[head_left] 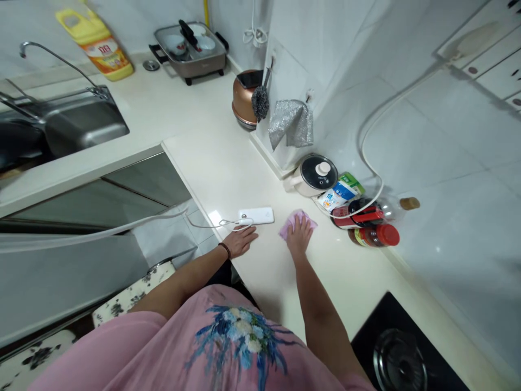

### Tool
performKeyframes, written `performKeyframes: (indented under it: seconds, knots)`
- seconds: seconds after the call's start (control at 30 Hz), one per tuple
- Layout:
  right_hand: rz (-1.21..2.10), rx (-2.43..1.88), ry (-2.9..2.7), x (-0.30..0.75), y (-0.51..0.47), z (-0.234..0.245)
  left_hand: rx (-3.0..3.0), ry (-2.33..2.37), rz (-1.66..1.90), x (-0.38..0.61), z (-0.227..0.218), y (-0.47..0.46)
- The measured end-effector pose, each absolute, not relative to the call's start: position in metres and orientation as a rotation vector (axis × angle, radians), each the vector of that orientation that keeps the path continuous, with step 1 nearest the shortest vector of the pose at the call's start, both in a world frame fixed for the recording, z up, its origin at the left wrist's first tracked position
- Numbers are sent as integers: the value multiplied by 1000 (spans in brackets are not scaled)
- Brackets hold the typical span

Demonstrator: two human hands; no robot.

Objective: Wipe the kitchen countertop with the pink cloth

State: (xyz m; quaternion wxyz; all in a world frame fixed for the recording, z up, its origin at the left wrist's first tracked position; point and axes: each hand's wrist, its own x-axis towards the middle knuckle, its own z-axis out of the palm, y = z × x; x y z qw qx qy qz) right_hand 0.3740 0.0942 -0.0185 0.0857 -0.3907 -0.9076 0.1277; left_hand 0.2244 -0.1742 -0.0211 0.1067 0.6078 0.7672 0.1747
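Note:
My right hand (pixel 300 235) lies flat on a pink cloth (pixel 288 223), pressing it against the cream countertop (pixel 228 163). My left hand (pixel 241 240) rests open on the counter's front edge, fingers stretched out, with a dark band on the wrist. Just beyond its fingertips lies a white power bank (pixel 256 215) with a thin white cable (pixel 195 222) plugged in and trailing off to the left.
To the right stand a small pot with a dark lid (pixel 315 175), a blue-and-white packet (pixel 340 194) and red-capped bottles (pixel 372 231). A gas hob (pixel 401 358) is at bottom right. Farther back are a copper cooker (pixel 244 98), an electric pan (pixel 189 49), a sink (pixel 77 122) and a yellow oil bottle (pixel 97 43).

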Motion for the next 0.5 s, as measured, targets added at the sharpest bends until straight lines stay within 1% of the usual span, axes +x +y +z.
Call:
performKeyframes:
  seconds: [0.13, 0.23, 0.37, 0.5]
  knots:
    - [397, -1073, -2795, 319, 130, -16, 1786, 2263, 483, 225, -23, -174]
    - [391, -1008, -2814, 303, 143, -17, 1770, 2277, 470, 226, -24, -175]
    - [339, -915, -2858, 312, 151, -19, 1765, 2278, 475, 226, -23, -176]
    - [266, -934, -2917, 355, 159, -18, 1766, 2266, 488, 225, -23, -176]
